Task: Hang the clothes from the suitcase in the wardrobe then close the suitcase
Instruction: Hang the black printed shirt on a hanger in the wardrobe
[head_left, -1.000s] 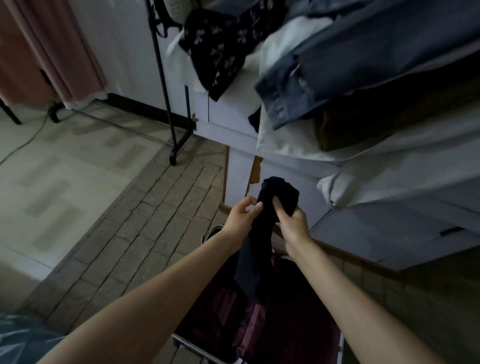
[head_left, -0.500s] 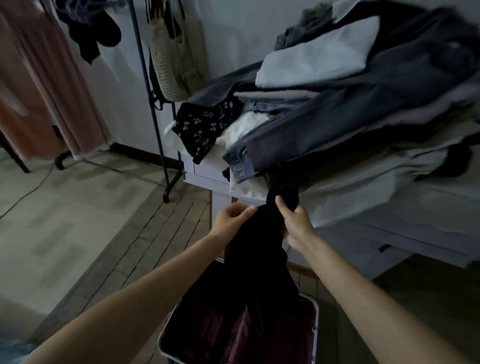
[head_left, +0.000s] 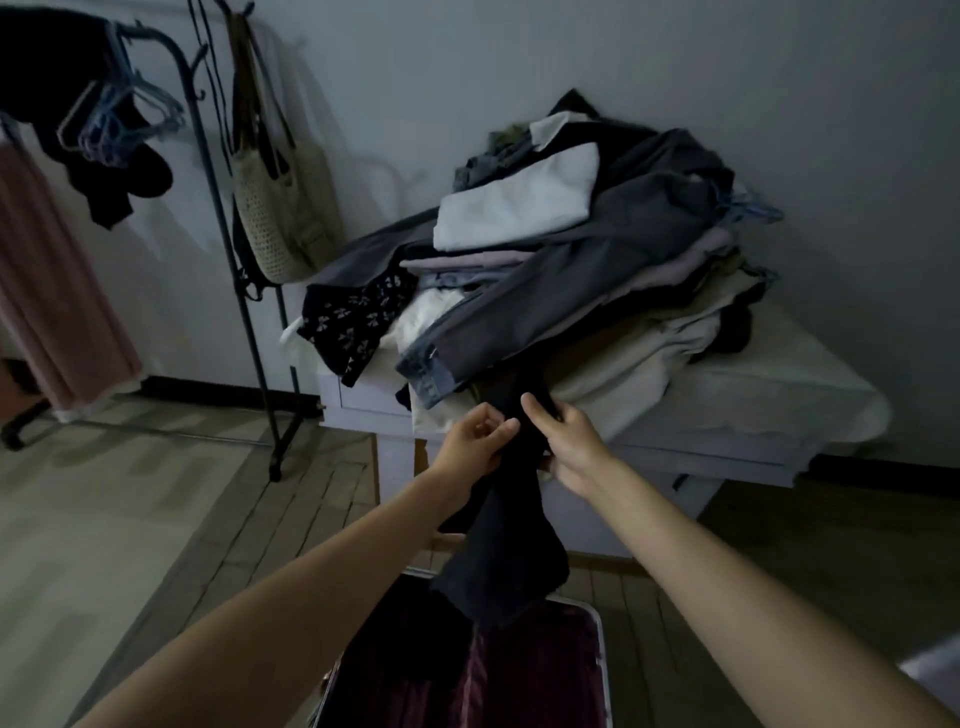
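Both hands are gripping the dark garment (head_left: 506, 545): left hand (head_left: 475, 447) and right hand (head_left: 569, 441) pinching its top, cloth hanging over the suitcase (head_left: 600, 670)

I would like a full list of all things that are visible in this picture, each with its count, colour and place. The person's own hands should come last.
dark garment: one, black, held up over the suitcase
suitcase: one, open, maroon lining, on the floor at the bottom centre
pile of clothes: one heap, grey, white, beige, on the white table
white table: one, against the wall, right
floral garment: one, black with pale print, at the pile's left edge
clothes rack: one, black metal, left
woven bag: one, beige, hanging on the rack
hangers: several, pale, on the rack, upper left
pink cloth: one, hanging at the far left
left hand: pinches the garment
right hand: grips the garment
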